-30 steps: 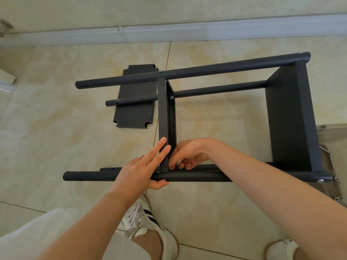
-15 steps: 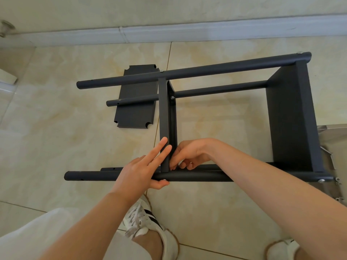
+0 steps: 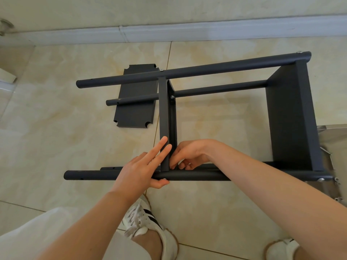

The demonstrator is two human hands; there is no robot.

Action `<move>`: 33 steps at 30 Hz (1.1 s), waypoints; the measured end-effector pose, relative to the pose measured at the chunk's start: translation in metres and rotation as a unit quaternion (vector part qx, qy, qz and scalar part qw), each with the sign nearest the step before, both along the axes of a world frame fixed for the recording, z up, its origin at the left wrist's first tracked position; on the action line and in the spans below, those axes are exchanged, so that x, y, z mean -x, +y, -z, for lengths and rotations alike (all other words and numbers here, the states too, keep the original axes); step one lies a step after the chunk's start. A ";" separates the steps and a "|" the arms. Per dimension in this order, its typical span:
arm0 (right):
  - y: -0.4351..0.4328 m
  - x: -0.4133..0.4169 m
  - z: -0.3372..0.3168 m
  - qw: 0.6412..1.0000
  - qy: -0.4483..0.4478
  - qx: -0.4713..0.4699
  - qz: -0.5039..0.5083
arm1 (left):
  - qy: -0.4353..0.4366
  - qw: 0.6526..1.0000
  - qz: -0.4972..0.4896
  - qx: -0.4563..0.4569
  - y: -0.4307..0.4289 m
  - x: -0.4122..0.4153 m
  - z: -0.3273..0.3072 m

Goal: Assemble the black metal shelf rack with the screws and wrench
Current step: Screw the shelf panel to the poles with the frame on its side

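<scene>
The black rack lies on its side on the tiled floor, its near pole [image 3: 197, 176] closest to me and its far pole [image 3: 206, 70] beyond. An end shelf [image 3: 289, 119] is fixed at the right, and a middle shelf [image 3: 163, 109] stands on edge between the poles. My left hand [image 3: 139, 169] presses straight fingers against the middle shelf's left face, with the thumb under the near pole beside a silver screw head [image 3: 164, 178]. My right hand [image 3: 189, 154] has its fingers curled at the joint of the middle shelf and near pole. What they hold is hidden.
A loose black shelf panel [image 3: 135, 109] lies flat on the floor under the rack's left pole ends. Small screws [image 3: 337, 182] and a thin metal piece [image 3: 327, 153] lie on a pale sheet at the right edge. My shoes are near the bottom; the wall's baseboard runs along the far side.
</scene>
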State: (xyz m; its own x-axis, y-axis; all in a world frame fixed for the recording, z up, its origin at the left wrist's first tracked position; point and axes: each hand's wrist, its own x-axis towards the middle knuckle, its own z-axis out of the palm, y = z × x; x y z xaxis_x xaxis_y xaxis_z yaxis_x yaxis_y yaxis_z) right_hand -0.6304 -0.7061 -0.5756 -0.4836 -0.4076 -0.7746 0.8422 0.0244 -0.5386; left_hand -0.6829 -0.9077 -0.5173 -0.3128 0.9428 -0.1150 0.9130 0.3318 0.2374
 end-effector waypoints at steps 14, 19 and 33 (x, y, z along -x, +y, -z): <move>-0.009 0.002 0.001 0.997 -0.060 -0.008 0.046 | 0.021 1.000 0.007 0.004 0.000 0.000 -0.002; -0.008 0.002 -0.001 0.995 -0.091 -0.021 0.042 | 0.023 1.000 0.005 0.006 0.000 0.000 -0.002; -0.008 0.003 -0.010 0.994 -0.092 -0.048 0.029 | 0.033 0.999 0.004 0.009 0.001 -0.001 -0.003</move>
State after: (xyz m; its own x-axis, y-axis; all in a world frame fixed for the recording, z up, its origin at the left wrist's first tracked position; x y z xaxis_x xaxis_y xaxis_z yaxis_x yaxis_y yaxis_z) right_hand -0.6333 -0.7141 -0.5659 -0.3509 -0.3038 -0.8858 0.9276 0.0169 -0.3732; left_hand -0.6822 -0.9063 -0.5143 -0.3126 0.9433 -0.1115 0.9292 0.3281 0.1703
